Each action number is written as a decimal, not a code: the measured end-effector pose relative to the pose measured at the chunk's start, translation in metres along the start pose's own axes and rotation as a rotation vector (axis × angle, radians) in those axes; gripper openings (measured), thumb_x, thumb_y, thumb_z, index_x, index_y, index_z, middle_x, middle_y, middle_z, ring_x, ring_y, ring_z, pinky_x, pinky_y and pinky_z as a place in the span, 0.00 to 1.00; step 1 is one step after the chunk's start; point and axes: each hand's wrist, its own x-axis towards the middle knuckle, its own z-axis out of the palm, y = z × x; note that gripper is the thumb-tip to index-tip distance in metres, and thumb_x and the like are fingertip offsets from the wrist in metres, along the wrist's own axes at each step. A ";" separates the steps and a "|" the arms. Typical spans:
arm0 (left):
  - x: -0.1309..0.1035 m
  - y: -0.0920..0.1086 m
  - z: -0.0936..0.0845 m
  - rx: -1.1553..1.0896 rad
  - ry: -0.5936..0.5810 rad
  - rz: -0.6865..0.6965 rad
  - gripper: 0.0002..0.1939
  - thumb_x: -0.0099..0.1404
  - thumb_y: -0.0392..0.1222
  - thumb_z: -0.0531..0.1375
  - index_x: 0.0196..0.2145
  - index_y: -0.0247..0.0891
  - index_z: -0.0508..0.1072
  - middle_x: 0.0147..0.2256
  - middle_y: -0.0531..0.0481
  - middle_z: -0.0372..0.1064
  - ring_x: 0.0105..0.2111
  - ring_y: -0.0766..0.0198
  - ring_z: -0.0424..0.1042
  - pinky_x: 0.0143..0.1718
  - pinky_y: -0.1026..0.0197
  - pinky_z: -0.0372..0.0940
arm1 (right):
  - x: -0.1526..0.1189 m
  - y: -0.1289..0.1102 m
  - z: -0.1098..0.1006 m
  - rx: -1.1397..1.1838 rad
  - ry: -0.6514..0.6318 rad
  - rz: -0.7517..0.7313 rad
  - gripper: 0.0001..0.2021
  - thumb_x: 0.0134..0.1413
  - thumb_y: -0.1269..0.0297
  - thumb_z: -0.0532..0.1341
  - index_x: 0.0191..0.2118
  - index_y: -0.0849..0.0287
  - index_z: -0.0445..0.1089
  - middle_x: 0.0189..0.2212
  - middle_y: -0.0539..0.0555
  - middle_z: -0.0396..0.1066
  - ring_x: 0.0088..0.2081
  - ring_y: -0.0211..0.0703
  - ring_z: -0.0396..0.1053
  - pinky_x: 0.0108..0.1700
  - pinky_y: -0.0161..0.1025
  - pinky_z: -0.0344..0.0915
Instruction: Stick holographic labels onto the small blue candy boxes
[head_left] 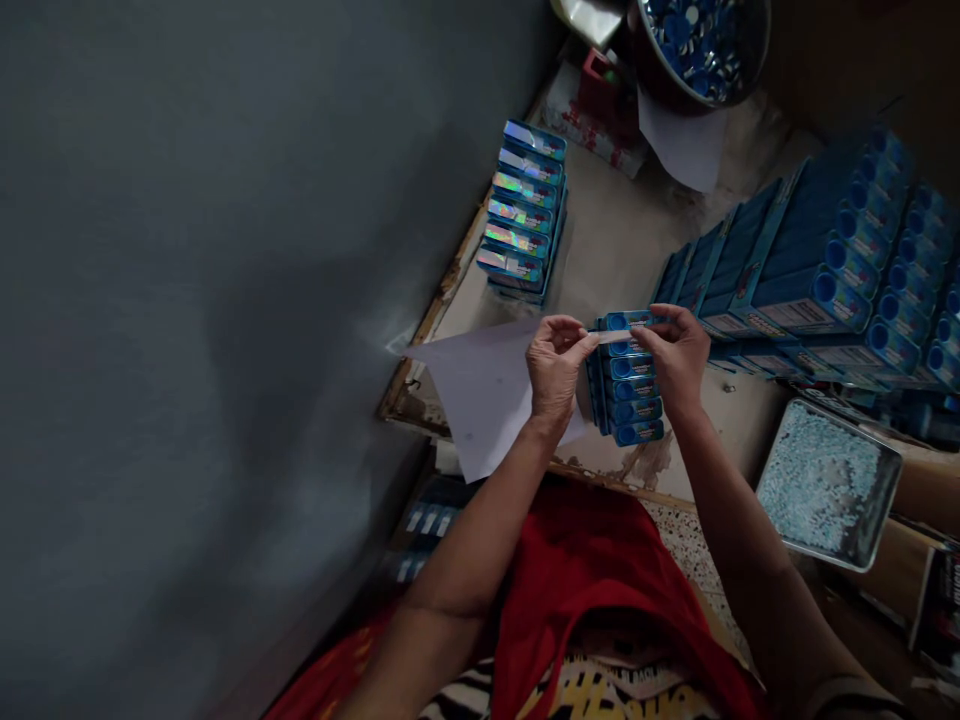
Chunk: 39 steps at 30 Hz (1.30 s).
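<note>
A short pale strip (pixel 615 337), like tape or a sticker, is stretched between my two hands. My left hand (pixel 555 365) pinches its left end between thumb and fingers. At the other end, my right hand (pixel 681 355) has thumb and fingertips closed on the strip. Directly under it stands a row of small blue boxes (pixel 636 390), with round darker-blue spots on their tops. The far end of that row is partly hidden by my fingers. Beside my left hand, a sheet of white paper (pixel 487 390) lies over the table edge.
Another row of blue boxes (pixel 521 215) bears shiny rainbow strips. Large stacks of blue boxes (pixel 795 260) fill the right side. A bowl (pixel 656 75) of blue and white pieces stands at the back. A metal tray (pixel 889 490) holds small pale-blue bits. The grey wall (pixel 187 300) borders the left.
</note>
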 end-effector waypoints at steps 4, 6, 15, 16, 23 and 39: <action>0.007 -0.007 0.007 0.060 0.066 0.097 0.17 0.54 0.39 0.71 0.39 0.43 0.69 0.33 0.55 0.69 0.35 0.65 0.72 0.43 0.62 0.68 | 0.016 0.004 0.015 -0.170 0.071 -0.056 0.18 0.52 0.60 0.67 0.50 0.55 0.71 0.36 0.52 0.79 0.42 0.47 0.79 0.50 0.42 0.72; 0.012 -0.011 0.008 0.075 0.065 0.106 0.17 0.54 0.38 0.71 0.38 0.43 0.69 0.33 0.55 0.69 0.35 0.65 0.72 0.43 0.62 0.68 | 0.021 0.007 0.019 -0.228 0.070 -0.080 0.18 0.53 0.61 0.67 0.49 0.55 0.70 0.36 0.51 0.79 0.41 0.47 0.78 0.50 0.42 0.71; 0.032 -0.043 0.017 -0.134 0.040 -0.234 0.22 0.50 0.36 0.74 0.38 0.41 0.67 0.32 0.57 0.68 0.33 0.66 0.70 0.43 0.62 0.65 | 0.031 0.020 0.012 -0.473 0.170 -0.248 0.14 0.49 0.60 0.68 0.42 0.55 0.70 0.42 0.54 0.72 0.46 0.49 0.68 0.54 0.46 0.66; 0.031 -0.049 0.022 -0.170 0.041 -0.302 0.23 0.50 0.37 0.75 0.38 0.41 0.67 0.33 0.56 0.68 0.34 0.66 0.70 0.43 0.62 0.65 | 0.033 0.023 0.010 -0.462 0.157 -0.245 0.14 0.50 0.58 0.68 0.43 0.55 0.70 0.39 0.53 0.70 0.42 0.47 0.68 0.51 0.45 0.66; 0.030 -0.038 -0.030 0.317 0.222 0.042 0.18 0.58 0.37 0.74 0.40 0.42 0.70 0.39 0.47 0.71 0.43 0.55 0.70 0.49 0.54 0.64 | 0.062 0.039 -0.012 -0.261 -0.017 -0.186 0.27 0.48 0.54 0.67 0.54 0.57 0.68 0.25 0.40 0.53 0.26 0.39 0.55 0.34 0.40 0.58; -0.016 -0.044 -0.249 1.278 -0.090 0.395 0.10 0.70 0.44 0.62 0.29 0.44 0.75 0.38 0.39 0.76 0.48 0.44 0.71 0.58 0.38 0.57 | -0.011 0.022 0.230 -0.974 -1.200 -0.430 0.25 0.46 0.68 0.76 0.52 0.58 0.77 0.47 0.59 0.80 0.49 0.54 0.74 0.54 0.44 0.67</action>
